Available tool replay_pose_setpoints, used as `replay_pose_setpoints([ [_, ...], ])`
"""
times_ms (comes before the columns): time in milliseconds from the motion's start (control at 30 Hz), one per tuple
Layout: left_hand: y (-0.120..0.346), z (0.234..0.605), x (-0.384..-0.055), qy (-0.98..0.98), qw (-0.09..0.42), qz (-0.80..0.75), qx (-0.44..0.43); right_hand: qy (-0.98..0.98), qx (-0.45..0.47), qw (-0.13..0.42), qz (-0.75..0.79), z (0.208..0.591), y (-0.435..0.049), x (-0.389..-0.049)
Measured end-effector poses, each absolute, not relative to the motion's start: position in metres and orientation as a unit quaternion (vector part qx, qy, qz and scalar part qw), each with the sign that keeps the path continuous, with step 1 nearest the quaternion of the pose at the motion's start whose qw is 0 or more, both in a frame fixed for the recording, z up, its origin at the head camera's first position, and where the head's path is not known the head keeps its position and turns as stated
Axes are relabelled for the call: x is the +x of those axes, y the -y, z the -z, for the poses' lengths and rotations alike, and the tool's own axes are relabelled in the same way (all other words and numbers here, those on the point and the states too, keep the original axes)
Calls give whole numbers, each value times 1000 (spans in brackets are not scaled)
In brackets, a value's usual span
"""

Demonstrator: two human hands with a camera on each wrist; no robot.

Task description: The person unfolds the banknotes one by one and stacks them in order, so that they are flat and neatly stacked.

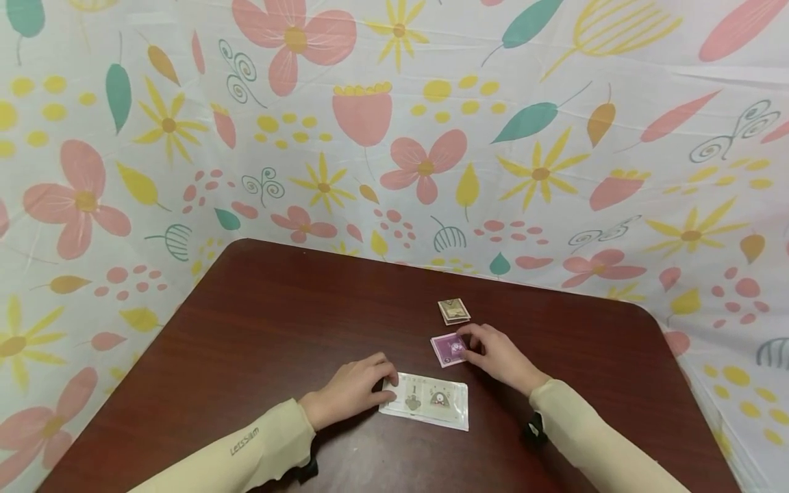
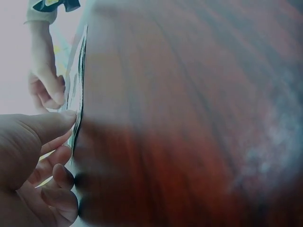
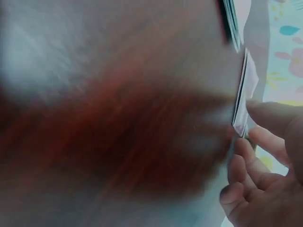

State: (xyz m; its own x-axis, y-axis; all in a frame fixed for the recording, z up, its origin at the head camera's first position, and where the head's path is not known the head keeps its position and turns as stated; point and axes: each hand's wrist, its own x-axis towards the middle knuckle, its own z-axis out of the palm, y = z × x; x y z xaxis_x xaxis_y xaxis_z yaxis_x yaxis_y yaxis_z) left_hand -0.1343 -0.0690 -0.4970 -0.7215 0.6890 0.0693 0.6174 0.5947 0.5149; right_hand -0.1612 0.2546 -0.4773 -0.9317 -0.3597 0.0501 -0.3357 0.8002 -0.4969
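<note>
A flat, shiny white printed packet (image 1: 439, 416) with a figure and small drawings lies on the table, several thin layers thick at its edge in the left wrist view. My left hand (image 1: 351, 390) pinches its left end, thumb (image 2: 54, 124) on top. Beyond it lies a small purple card (image 1: 444, 348), layered, with a pale figure on it. At its right edge my right hand (image 1: 502, 359) pinches it between thumb and index finger; the other fingers curl beneath in the right wrist view. A small brown-and-cream folded stack (image 1: 454, 310) sits just behind the purple card.
The dark red-brown table (image 1: 290, 308) has rounded far corners. A white cloth (image 1: 370, 171) with flowers and leaves hangs along its back and sides. Black straps (image 1: 535, 428) show at both wrists, below pale yellow sleeves (image 1: 592, 431).
</note>
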Motion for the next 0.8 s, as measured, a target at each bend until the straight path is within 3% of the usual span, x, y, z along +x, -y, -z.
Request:
replay_pose_setpoints([
  [433,70,499,-133,-890,87,-265,361,-948,-142,62,277,484,-252,-159],
  [800,67,498,-133,-891,58,-240,382,-940,-104,19,323,483,-257,-157],
])
